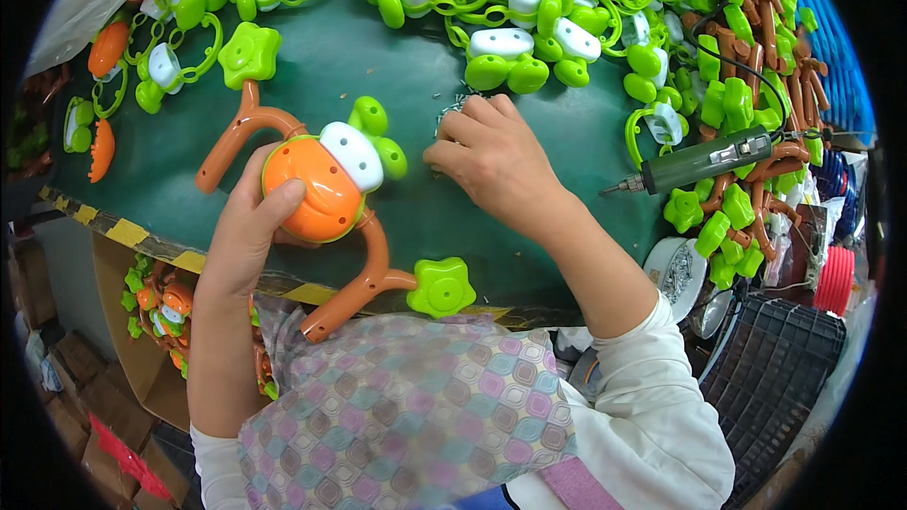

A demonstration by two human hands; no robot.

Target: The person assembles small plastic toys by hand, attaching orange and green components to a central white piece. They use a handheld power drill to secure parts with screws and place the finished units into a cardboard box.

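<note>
My left hand is wrapped round a plastic toy assembly, its thumb pressed on the orange round body. The body carries a white piece with holes and green knobs. Two brown branch-shaped arms stick out of it, each tipped with a green flower. To the right, my right hand is closed, fingertips down on the table at a small pile of screws. What lies between those fingertips is hidden.
Green-and-white plastic parts heap along the table's far side. A green electric screwdriver lies at the right, beside brown branches with green flowers. A metal bowl of screws sits below it. A cardboard box holds toy assemblies at lower left.
</note>
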